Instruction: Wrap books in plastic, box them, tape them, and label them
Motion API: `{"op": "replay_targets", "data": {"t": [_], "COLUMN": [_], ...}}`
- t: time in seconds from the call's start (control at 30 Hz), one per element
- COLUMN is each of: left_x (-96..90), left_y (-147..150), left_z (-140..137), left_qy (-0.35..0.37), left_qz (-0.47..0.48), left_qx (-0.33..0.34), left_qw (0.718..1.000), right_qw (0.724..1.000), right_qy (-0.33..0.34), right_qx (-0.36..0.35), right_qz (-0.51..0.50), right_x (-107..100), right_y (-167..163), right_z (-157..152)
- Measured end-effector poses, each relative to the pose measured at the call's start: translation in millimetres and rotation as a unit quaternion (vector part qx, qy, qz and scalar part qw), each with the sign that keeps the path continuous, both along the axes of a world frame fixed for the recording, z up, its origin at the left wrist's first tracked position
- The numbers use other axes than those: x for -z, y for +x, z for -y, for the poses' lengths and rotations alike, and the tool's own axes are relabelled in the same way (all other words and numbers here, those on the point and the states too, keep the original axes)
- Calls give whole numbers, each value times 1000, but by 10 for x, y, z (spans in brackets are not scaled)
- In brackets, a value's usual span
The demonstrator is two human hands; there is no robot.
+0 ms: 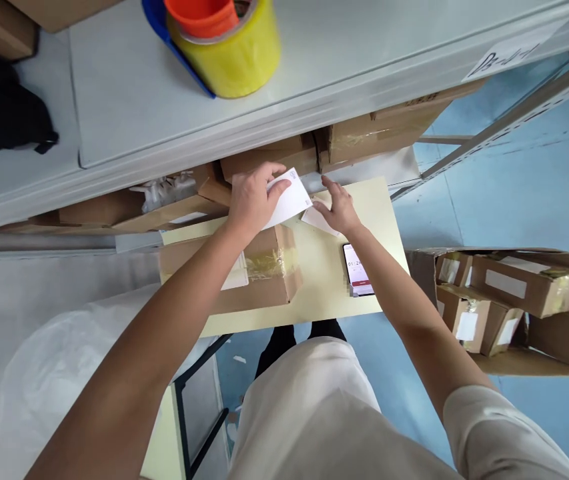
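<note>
My left hand [255, 198] is closed round a flat white card or slim packet [288, 200], thumb on top, with small printing at its corners. It is held above the table, near one end of a taped cardboard box [269, 267]. My right hand [338, 208] is open, thumb and fingers apart, its thumb tip close to the card's corner; I cannot tell whether they touch. Under the right hand lies a second white piece [320, 220], partly hidden. A phone [357, 270] with a timer on its screen lies beside my right forearm.
The pale yellow table [324, 300] stands against a grey shelf [364, 60] holding a yellow tape roll [249, 60]. Cardboard boxes [379, 137] fill the lower shelf. At right, a large open carton [564, 347] holds several small taped boxes. Translucent plastic [64, 360] lies at left.
</note>
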State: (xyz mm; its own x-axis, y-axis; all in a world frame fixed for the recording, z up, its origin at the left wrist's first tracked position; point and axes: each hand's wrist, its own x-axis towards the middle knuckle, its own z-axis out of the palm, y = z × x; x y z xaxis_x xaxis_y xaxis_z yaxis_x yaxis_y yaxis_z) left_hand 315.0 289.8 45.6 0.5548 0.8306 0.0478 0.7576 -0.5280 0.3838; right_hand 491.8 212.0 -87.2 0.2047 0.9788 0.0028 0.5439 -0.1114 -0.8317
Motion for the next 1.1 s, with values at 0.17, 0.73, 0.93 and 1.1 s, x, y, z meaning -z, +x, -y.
{"op": "replay_targets", "data": {"t": [0.17,0.73,0.93,1.1], "left_x": [-305,-489,-551,-547], "left_y": [-196,-1612,-1840,-1982], "left_z": [427,2018,2246,2322], "left_qy": [-54,-358,-449,-458], "left_qz": [108,577,659,646], "left_qx": [-46,-161,-87,-99], "left_qw": [992,716,597,603], "right_qw": [952,945,944,946], "right_qy": [92,257,261,260], "right_qx": [-56,-103,-57,-63], "right_qz": [-287,172,192,184], "right_x": [-760,-1963,-2020,-2064], "right_y": [-350,-1948,-2124,-2239], "right_z": [318,1642,1824,1924]}}
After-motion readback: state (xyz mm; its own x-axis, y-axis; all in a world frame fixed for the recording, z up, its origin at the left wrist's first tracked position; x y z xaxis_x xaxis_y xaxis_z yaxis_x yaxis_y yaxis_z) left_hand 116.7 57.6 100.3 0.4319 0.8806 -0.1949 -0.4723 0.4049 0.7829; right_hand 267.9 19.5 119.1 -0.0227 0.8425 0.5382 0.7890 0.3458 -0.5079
